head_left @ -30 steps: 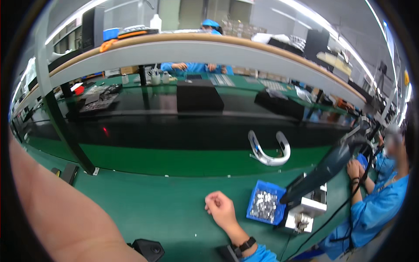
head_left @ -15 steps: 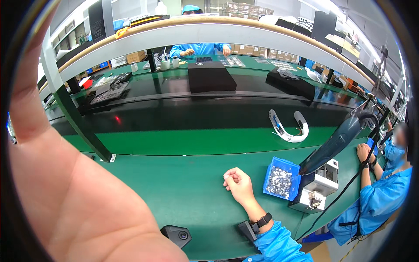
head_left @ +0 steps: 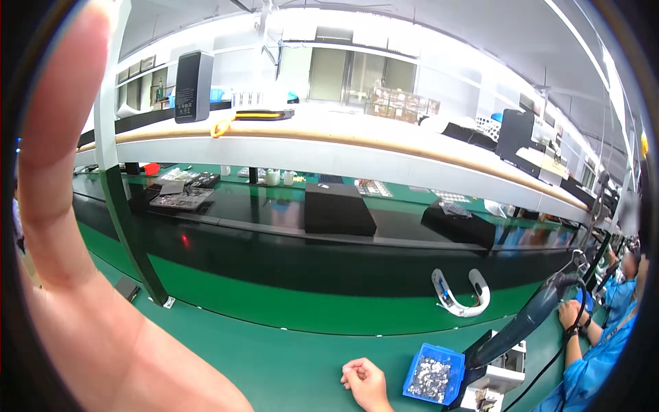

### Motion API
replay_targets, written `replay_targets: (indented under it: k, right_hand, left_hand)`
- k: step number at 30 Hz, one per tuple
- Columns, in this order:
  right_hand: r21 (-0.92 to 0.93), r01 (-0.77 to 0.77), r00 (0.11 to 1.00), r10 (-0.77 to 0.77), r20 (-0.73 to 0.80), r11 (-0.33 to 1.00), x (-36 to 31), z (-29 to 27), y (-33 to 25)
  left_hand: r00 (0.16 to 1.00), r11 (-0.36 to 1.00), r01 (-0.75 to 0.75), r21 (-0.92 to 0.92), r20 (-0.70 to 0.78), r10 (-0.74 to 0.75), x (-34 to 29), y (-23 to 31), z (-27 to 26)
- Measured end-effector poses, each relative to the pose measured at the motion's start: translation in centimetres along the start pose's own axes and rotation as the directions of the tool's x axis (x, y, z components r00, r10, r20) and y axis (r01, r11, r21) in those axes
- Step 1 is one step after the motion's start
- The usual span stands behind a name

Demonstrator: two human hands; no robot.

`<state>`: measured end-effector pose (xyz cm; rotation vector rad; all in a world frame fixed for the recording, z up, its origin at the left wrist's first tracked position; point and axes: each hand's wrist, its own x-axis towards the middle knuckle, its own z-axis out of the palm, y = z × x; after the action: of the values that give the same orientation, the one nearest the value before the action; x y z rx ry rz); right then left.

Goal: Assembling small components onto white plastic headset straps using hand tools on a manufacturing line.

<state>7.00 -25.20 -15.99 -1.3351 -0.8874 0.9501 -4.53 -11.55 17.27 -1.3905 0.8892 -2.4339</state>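
Observation:
Very close to the view, my left hand (head_left: 96, 316) fills the left side, palm showing and one digit stretched upward; nothing is seen in it. My right hand (head_left: 365, 383) is low over the green bench (head_left: 295, 371), its fingers curled in toward the thumb. Whatever lies between those fingertips, if anything, is hidden. Just right of this hand stands a blue bin (head_left: 458, 379) filled with small silvery metal parts (head_left: 431, 378). Beyond the bin lies a white U-shaped band (head_left: 473, 309) with bits of wiring showing.
A dark elongated device (head_left: 525, 323) slants over a small metal machine (head_left: 511, 367) right of the bin. A green post (head_left: 130, 240) carries a long shelf (head_left: 329, 154) across the bench. Black foam blocks (head_left: 340, 209) lie beyond. At far right, a co-worker (head_left: 597, 350) in blue sits.
The view has tilted up, so the bench and bin sit lower and more of the shelf shows. My left hand stays raised close by; my right hand remains curled beside the bin.

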Motion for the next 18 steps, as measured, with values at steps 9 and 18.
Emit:
replay_targets:
  k: [9, 18]
  right_hand:
    - [-0.008, 0.061, 0.997, -0.061, 0.045, 0.998, 3.8, -0.7, -1.4]
    - [0.001, 0.063, 0.997, -0.063, 0.033, 0.998, 4.2, -1.4, -1.7]
  left_hand:
    - [0.954, 0.955, 0.297, -0.001, 0.04, -0.297, -5.1, 5.5, 0.1]
    - [0.925, 0.924, 0.381, -0.026, 0.023, -0.38, -6.6, 8.0, 1.5]
